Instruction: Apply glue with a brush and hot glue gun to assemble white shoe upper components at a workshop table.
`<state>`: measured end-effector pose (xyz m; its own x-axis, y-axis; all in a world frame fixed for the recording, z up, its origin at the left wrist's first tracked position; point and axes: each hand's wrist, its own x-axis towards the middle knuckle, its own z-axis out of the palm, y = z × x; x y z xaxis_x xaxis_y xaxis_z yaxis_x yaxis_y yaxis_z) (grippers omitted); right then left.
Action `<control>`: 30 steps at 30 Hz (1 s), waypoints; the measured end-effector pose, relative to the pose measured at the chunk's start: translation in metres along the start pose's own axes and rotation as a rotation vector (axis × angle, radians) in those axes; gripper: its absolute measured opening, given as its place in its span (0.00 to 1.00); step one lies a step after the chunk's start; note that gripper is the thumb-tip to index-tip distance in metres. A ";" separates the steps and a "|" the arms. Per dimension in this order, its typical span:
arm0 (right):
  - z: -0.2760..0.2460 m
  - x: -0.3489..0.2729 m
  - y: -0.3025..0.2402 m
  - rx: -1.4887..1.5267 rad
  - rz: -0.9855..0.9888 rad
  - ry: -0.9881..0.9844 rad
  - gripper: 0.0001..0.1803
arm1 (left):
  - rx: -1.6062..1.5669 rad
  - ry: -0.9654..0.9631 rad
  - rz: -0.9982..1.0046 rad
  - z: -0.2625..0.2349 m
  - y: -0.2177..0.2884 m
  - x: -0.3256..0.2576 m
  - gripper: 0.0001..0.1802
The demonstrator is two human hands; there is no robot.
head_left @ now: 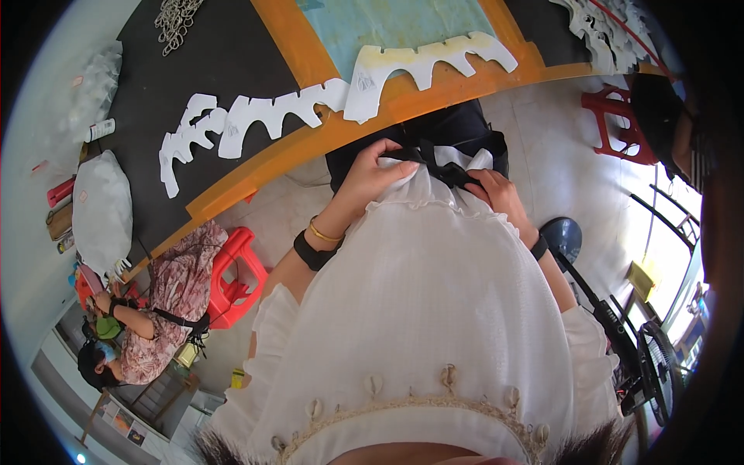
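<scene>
Head view: both hands are at the wearer's waist, just off the near edge of the worktop point(275, 56). Left hand point(373, 177): thumb and fingers nearly closed, pinching a black strap point(443, 170) together with the gathered hem of the white blouse point(442, 256). Right hand point(502, 195): fingers curled in on the strap's other end, little gap visible; fingertips partly hidden by the cloth. Strap runs from hand to hand, looped at the middle, across the front of the blouse.

Worktop surface: three white scalloped pieces point(426, 68) lie in a row along the near edge, the rightmost overlapping the orange border point(457, 81). A heap of similar white pieces point(608, 39) sits toward the right end. Metal chain point(177, 22) lies piled at the far edge, left part. A full white bag point(102, 213) rests at the left end, a small white bottle point(101, 129) just beyond it.

Off the worktop: a co-worker point(167, 310) by its left end, near a red stool point(235, 277).
</scene>
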<state>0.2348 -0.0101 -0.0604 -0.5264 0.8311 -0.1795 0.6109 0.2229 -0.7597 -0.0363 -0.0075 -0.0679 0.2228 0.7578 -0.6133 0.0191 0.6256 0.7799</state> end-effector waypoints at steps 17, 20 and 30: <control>0.007 0.004 -0.011 0.204 -0.163 0.282 0.16 | -0.014 -0.166 0.194 0.035 0.010 -0.002 0.28; 0.002 0.010 -0.022 0.229 -0.195 0.287 0.17 | -0.032 -0.387 0.025 0.022 0.016 -0.001 0.17; 0.006 0.009 -0.021 0.233 -0.184 0.231 0.16 | 0.127 -0.282 -0.003 0.027 0.009 0.000 0.15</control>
<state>0.2140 -0.0100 -0.0497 -0.4512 0.8869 0.0989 0.3534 0.2793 -0.8928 -0.0101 -0.0070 -0.0576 0.4836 0.6635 -0.5709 0.1377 0.5864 0.7982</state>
